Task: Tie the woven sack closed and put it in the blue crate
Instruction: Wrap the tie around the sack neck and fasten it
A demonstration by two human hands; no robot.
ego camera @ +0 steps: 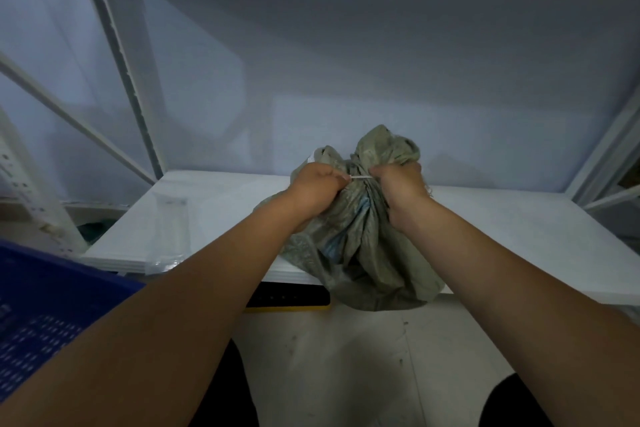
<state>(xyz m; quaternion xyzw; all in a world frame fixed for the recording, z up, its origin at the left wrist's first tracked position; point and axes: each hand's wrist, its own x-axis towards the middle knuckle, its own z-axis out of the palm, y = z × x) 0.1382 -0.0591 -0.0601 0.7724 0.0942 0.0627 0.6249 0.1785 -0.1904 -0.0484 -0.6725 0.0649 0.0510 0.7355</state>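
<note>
Left hand (317, 189) and right hand (401, 189) pinch the tie (362, 177) cinching the sack (360, 246) between them.

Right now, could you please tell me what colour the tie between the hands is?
The tie is white; head view.

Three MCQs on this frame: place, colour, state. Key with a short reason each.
1. What colour is the crate?
A. blue B. red C. grey
2. Where does the woven sack sit?
A. in the crate B. on the white shelf board, overhanging its front edge C. on the floor
3. What are the hands doing?
A. hanging idle B. lifting the crate C. pinching a white tie at the sack's neck
Key: 1 A, its perforated wall is blue; 2 B, its base rests on the board; 3 C, left hand and right hand each grip the tie.
</note>
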